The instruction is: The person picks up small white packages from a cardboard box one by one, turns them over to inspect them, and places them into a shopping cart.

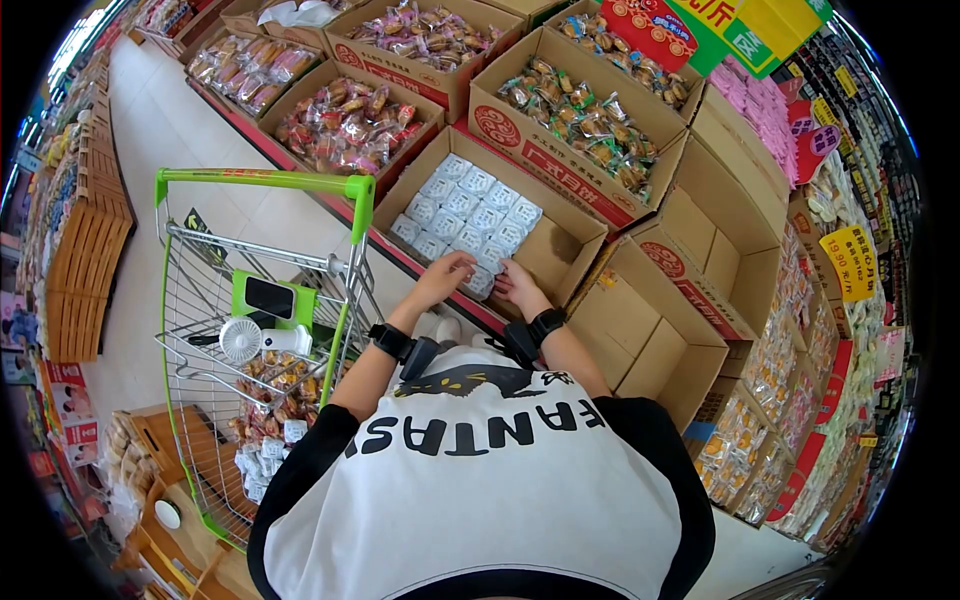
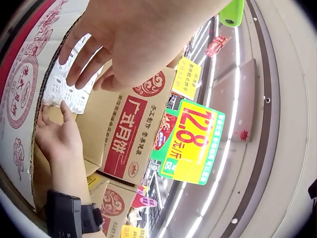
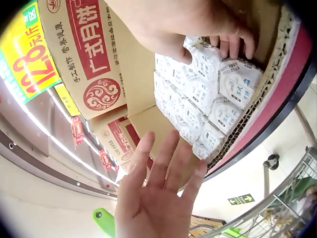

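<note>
White wrapped packets (image 1: pixel 465 215) lie in rows in a cardboard box (image 1: pixel 570 215). Over their near end is my left hand (image 1: pixel 443 281), fingers loosely bent and apart; the left wrist view shows this hand (image 2: pixel 124 47) holding nothing, and the right wrist view shows its palm (image 3: pixel 158 198). My right hand (image 1: pixel 520 286) is at the near right corner of the rows. In the right wrist view, thumb and fingers of the right hand (image 3: pixel 198 29) stand on two sides of a white packet (image 3: pixel 204 62), seeming to pinch it; the fingertips are partly hidden.
Open boxes of wrapped pastries (image 1: pixel 350 125) stand beyond and to the left. Nearly bare boxes (image 1: pixel 640 330) are on the right. A green-handled cart (image 1: pixel 265 180) at the left holds packets, a phone (image 1: pixel 270 297) and a small fan (image 1: pixel 241 340). Price signs (image 1: pixel 850 262) hang over the shelves.
</note>
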The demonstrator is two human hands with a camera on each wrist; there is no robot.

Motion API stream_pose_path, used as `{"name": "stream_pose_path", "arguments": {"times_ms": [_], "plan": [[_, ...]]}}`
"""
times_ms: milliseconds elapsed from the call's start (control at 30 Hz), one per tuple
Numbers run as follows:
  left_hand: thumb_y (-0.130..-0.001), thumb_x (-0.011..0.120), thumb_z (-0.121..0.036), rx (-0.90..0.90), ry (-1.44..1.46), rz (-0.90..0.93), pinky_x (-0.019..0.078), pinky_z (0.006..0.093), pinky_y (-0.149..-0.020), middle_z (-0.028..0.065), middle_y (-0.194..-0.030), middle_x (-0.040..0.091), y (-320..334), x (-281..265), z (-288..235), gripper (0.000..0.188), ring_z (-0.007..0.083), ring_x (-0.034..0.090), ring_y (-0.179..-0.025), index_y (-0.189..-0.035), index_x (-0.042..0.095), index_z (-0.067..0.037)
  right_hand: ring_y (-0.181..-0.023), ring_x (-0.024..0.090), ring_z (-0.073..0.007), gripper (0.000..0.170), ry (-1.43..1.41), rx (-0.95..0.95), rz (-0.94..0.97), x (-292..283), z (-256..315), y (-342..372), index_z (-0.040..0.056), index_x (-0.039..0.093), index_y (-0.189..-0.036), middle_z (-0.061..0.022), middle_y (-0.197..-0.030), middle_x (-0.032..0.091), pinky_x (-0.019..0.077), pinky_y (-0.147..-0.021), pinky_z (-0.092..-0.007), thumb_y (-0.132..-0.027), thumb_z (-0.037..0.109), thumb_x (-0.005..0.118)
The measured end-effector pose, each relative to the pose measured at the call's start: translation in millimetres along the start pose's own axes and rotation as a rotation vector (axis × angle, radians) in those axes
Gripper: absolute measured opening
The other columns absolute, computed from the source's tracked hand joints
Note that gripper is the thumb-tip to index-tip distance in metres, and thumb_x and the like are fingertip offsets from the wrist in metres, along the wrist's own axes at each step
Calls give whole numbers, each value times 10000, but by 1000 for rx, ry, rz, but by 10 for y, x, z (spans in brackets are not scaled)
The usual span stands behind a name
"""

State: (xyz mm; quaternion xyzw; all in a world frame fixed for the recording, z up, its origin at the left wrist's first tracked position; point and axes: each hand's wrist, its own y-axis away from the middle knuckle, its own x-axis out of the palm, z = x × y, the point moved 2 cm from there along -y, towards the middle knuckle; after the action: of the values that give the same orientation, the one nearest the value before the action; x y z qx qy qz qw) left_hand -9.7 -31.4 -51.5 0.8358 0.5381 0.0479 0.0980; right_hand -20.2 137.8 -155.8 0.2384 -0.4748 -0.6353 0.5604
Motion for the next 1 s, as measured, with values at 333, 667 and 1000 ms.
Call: {"name": "stream_pose_path", "arguments": {"times_ms": [333,667,1000], "plan": [[-807,409,-85,-44,-24,-6,415,238,-674,63,-835,535,46,-31,-78,197,117,505,-749,-969,492,-11,-855,444,-231,297,-36,12,123,59,-11,-178,111,407,-1029,-75,-943,443,422,-712,-389,-778,260,464],[-793,415,-71,-30,-100,-21,419,240,-669,73,-829,548,76,-78,-102,201,127,526,-724,-968,491,-7,-841,484,-226,368,162,-41,82,184,30,-19,145,409,-1031,-64,-937,486,445,-646,-354,-732,307,551],[-792,419,-76,-26,-117,-29,419,242,-683,83,-833,546,93,-95,-95,202,132,528,-733,-967,489,-1,-812,518,-263,387,401,-132,-19,210,38,-83,152,382,-1069,-79,-947,512,440,-634,-397,-731,161,571]]}}
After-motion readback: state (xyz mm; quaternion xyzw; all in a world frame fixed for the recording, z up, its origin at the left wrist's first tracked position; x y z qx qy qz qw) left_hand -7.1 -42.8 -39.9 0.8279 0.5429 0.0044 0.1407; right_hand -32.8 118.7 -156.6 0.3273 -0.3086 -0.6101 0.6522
